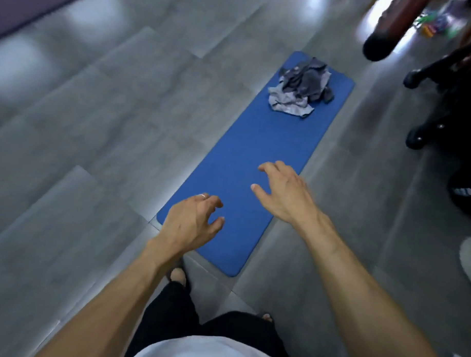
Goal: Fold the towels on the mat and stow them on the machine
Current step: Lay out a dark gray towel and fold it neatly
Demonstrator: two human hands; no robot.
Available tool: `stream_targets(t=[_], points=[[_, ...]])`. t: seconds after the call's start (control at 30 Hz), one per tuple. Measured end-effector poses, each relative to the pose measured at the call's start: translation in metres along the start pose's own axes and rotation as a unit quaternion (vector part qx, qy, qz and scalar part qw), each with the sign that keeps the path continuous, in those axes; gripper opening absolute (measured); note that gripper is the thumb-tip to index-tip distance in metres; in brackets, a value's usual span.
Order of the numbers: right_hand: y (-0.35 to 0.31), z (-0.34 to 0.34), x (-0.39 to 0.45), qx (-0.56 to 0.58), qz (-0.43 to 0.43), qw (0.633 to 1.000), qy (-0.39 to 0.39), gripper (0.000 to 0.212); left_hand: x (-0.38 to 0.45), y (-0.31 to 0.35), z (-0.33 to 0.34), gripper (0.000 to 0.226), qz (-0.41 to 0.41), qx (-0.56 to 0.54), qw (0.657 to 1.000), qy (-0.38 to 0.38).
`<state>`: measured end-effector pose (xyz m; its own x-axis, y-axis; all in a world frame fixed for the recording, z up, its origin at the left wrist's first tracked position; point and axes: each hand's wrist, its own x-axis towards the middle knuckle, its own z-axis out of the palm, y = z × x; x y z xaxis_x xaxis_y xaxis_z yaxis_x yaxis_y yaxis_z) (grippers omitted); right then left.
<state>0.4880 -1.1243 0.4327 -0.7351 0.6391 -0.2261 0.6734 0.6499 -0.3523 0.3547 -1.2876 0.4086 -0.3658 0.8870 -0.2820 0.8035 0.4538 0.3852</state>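
A long blue mat point(245, 157) lies on the grey tiled floor, running away from me towards the upper right. A crumpled heap of grey towels point(301, 87) sits on its far end. My left hand point(192, 222) hovers over the mat's near left corner with loosely curled fingers and holds nothing. My right hand point(284, 190) hangs over the mat's near half, fingers spread and relaxed, also holding nothing. Both hands are far from the towels. The view is blurred by motion.
Black exercise equipment with round feet point(428, 123) and a dark red padded roller point(389, 31) stand at the right of the mat. A purple mat point(24, 8) lies at the top left. A pale round object point(470, 258) is at the right edge.
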Motion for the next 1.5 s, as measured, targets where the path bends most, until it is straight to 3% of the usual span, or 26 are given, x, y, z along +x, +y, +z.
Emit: stream_targets(t=[0.33,0.73,1.1,1.33,1.5], points=[[-0.218,0.029,0.2,-0.015,-0.093,0.995,-0.036,0.047,0.049,-0.212,-0.124,0.035,-0.082,-0.021,0.996,0.02],[-0.324,0.03,0.456,-0.025,-0.113,0.993,-0.03,0.05,0.21,-0.394,-0.233,0.034,-0.119,0.008,0.992,0.039],[-0.332,-0.041,0.689,0.003,-0.018,1.0,0.003,0.047,0.459,-0.48,-0.363,0.035,-0.038,0.04,0.999,0.003],[-0.284,-0.081,0.817,0.014,0.083,0.995,0.048,0.048,0.65,-0.48,-0.415,0.037,0.085,0.076,0.993,-0.043],[-0.229,-0.127,0.88,0.041,0.197,0.974,0.105,0.047,0.788,-0.441,-0.45,0.037,0.193,0.116,0.97,-0.089]])
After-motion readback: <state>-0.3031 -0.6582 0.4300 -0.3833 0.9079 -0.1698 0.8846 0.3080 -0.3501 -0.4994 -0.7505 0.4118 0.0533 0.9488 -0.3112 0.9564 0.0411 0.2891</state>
